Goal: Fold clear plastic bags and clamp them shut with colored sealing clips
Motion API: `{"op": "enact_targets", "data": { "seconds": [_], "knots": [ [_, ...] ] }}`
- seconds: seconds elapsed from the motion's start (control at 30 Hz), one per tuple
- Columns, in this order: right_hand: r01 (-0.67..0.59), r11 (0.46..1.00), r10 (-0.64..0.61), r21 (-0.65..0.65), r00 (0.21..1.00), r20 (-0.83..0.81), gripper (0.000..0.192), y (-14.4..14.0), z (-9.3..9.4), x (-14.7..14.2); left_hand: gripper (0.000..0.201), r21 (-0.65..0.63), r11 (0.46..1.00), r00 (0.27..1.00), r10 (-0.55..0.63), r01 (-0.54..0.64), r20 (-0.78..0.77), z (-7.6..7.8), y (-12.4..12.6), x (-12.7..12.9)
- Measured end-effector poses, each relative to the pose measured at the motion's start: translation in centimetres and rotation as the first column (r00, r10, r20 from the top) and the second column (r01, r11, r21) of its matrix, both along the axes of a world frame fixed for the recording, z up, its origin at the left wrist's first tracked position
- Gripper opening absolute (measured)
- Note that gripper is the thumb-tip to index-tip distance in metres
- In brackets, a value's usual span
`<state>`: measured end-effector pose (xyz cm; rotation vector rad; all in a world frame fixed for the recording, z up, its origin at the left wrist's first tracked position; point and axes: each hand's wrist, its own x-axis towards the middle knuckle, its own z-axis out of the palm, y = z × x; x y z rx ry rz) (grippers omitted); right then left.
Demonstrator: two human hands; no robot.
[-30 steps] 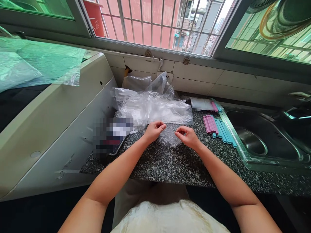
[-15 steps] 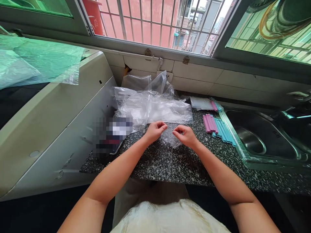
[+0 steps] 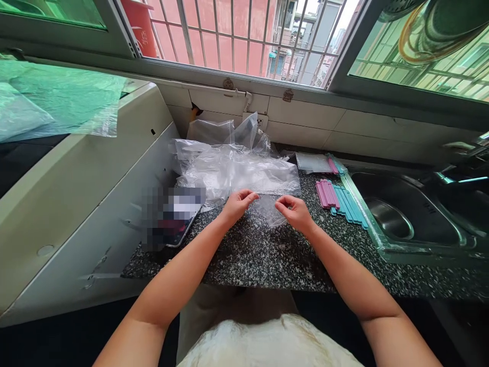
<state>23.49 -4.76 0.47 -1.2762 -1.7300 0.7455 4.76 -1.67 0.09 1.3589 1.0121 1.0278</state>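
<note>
A small clear plastic bag [image 3: 269, 210] is stretched between my two hands, low over the speckled counter. My left hand [image 3: 239, 205] pinches its left edge between thumb and fingers. On the other side, my right hand [image 3: 294, 211] pinches the right edge in the same way. Just beyond them lies a heap of larger clear plastic bags [image 3: 233, 168]. To the right of my right hand are a row of pink sealing clips [image 3: 326, 194] and a row of light blue sealing clips [image 3: 348, 205], laid side by side.
A steel sink [image 3: 405, 204] is set in at the right. A phone [image 3: 181, 216], partly blurred out, lies at the left beside a white appliance side [image 3: 114, 204]. Green plastic sheeting [image 3: 69, 97] covers its top. A clear packet [image 3: 313, 162] rests near the wall.
My hands have moved slightly apart, and the clear bag between them is spread wider and flatter. The view has shifted a little.
</note>
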Motion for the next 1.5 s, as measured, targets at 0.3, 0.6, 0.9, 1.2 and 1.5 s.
{"op": "enact_targets", "data": {
  "seconds": [0.3, 0.6, 0.9, 1.2, 1.5],
  "knots": [
    [0.067, 0.996, -0.075, -0.051, 0.983, -0.166, 0.026, 0.24, 0.20, 0.55, 0.024, -0.054, 0.998, 0.999, -0.032, 0.033, 0.014, -0.22, 0.26, 0.09],
    [0.045, 0.996, -0.057, -0.070, 0.983, -0.175, 0.025, 0.21, -0.05, 0.55, 0.022, -0.029, 0.999, 0.999, -0.041, 0.041, 0.001, -0.16, 0.07, 0.28],
    [0.020, 0.997, -0.033, -0.075, 0.985, -0.171, 0.022, 0.12, -0.19, 0.68, 0.018, -0.027, 0.999, 0.999, -0.028, 0.029, 0.035, 0.00, 0.09, 0.21],
    [0.023, 0.999, -0.028, -0.039, 0.993, -0.115, 0.020, -0.05, 0.06, 0.50, 0.017, -0.027, 0.998, 0.997, 0.062, -0.061, 0.035, 0.14, 0.12, 0.13],
    [0.005, 0.998, -0.013, -0.069, 0.992, -0.123, 0.026, 0.04, 0.15, 0.66, 0.014, 0.021, 0.991, 0.990, -0.132, 0.133, -0.042, 0.33, -0.14, 0.08]
  ]
}}
